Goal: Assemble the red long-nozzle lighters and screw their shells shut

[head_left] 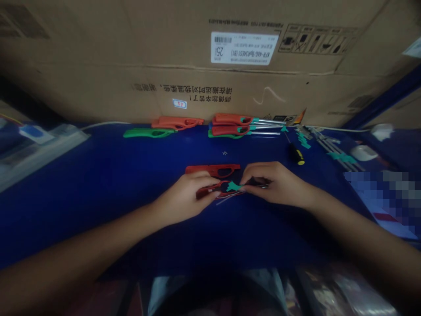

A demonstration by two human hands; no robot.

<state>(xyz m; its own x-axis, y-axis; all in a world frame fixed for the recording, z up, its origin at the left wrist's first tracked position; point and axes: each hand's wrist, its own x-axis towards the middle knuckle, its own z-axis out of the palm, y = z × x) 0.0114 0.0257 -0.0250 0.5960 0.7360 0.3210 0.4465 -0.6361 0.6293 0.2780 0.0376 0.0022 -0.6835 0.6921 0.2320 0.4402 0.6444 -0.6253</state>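
My left hand (184, 195) is closed on a red lighter handle shell (204, 192), with thumb and fingers near its open inside. A teal plastic trigger piece (233, 186) lies between my two hands, at the shell's right end. The fingertips of my right hand (276, 182) pinch at the right edge of this teal piece; a thin metal part shows dimly under the fingers. Just beyond my hands lies another red handle shell (212, 168). A thin pale wire or rod (226, 199) shows below the held shell.
Behind lie an orange shell (177, 122), a green shell (148, 133) and several lighters with metal tubes (266, 133). A black-and-yellow screwdriver (297, 154), teal pieces (303, 139) and metal tubes (338, 151) sit right. A cardboard box (108, 79) walls the back of the blue table (98, 175).
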